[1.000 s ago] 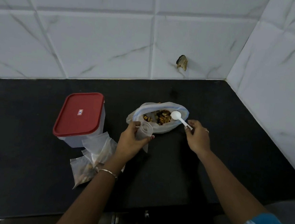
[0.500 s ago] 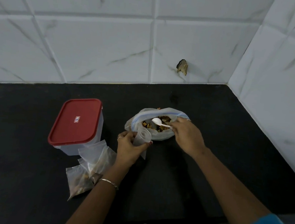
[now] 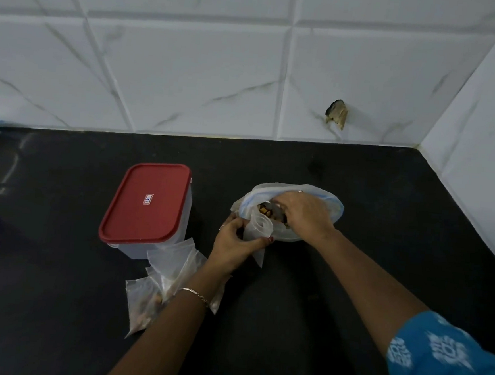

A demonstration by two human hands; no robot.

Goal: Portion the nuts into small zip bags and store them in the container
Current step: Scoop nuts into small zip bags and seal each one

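Note:
A large clear zip bag (image 3: 325,201) of mixed nuts (image 3: 263,210) lies open on the black counter. My right hand (image 3: 303,214) reaches into its mouth; the white spoon seen earlier is hidden under the hand, so its grip is unseen. My left hand (image 3: 234,241) grips a small clear zip bag (image 3: 259,231), held open just in front of the big bag. A clear container with a red lid (image 3: 148,203) stands closed to the left. Small filled zip bags (image 3: 162,281) lie in front of it, partly under my left forearm.
The black counter (image 3: 385,227) ends at white tiled walls behind and to the right. A chipped hole (image 3: 337,114) marks the back wall tile. A faint metal fixture (image 3: 11,163) shows at the far left.
My right hand has gone from holding the spoon above the nuts to deep inside the big bag, hiding the spoon. My left hand keeps the small bag open in the same place.

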